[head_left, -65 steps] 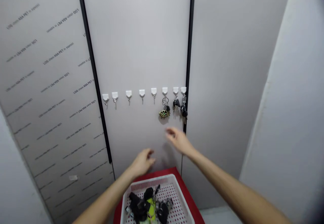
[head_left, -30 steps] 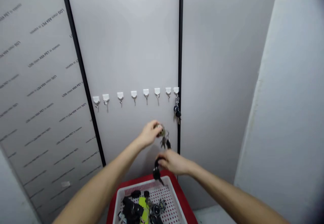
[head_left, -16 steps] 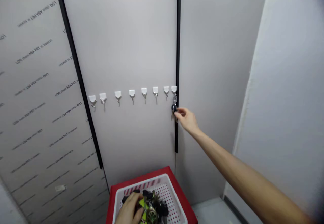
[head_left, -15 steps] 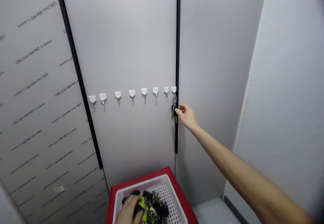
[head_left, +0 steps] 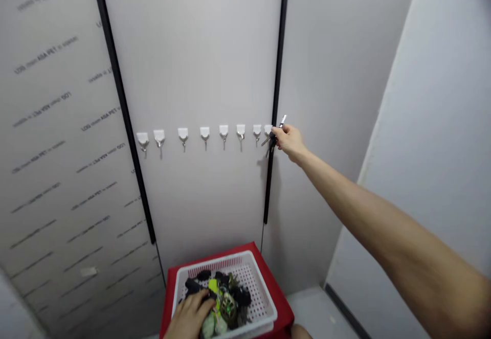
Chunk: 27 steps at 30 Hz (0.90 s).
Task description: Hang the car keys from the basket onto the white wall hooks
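My right hand (head_left: 290, 140) is closed on a bunch of keys (head_left: 272, 139) at the rightmost white hook. Key blades point down and left from the fingers, and a silver clip (head_left: 283, 120) sticks up above them. Whether the bunch still touches that hook cannot be made out. My left hand (head_left: 190, 314) rests with fingers stretched over the left side of the pile in a white basket (head_left: 269, 312). Beside its fingertips lie a yellow-green tag (head_left: 213, 285), a bronze-coloured keychain with a green centre (head_left: 229, 306) and dark key bunches (head_left: 242, 295).
A row of several white adhesive hooks (head_left: 204, 133) runs across the pale panel. Black vertical strips (head_left: 118, 88) edge it on both sides. The basket stands on a red surface (head_left: 282, 306). A white wall (head_left: 429, 124) rises at right.
Keys that hung on three right-hand hooks have come off; the bronze-coloured keychain now lies in the basket. My right hand has raised the last bunch. My left hand has dropped to the basket.
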{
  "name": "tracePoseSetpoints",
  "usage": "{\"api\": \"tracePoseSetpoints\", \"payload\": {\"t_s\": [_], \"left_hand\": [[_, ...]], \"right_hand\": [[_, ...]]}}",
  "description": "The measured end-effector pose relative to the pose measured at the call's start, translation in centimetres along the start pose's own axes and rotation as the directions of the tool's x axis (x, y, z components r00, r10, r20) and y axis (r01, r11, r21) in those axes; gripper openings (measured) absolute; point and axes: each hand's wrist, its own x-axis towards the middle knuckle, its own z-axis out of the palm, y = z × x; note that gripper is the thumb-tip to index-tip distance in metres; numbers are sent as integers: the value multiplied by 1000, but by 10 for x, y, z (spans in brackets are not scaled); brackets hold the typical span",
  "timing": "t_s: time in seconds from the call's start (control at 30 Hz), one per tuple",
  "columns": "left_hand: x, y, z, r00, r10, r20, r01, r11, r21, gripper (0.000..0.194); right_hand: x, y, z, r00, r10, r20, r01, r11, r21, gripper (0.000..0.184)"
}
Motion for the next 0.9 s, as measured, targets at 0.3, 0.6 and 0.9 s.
{"api": "tracePoseSetpoints", "payload": {"t_s": [0.3,0.6,0.9], "left_hand": [[-15,6,-8,998,49,-29,-51,998,-48,54],[19,11,-51,981,-184,-55,46,505,-862,30],[84,88,-146,988,-10,-153,-153,38,-987,52]], "right_hand": [[-185,51,50,473,-21,881,53,999,-5,19],[-205,65,68,402,-2,916,-119,991,54,38],[-138,-6,45,592,-114,798,-583,623,522,53]]}}
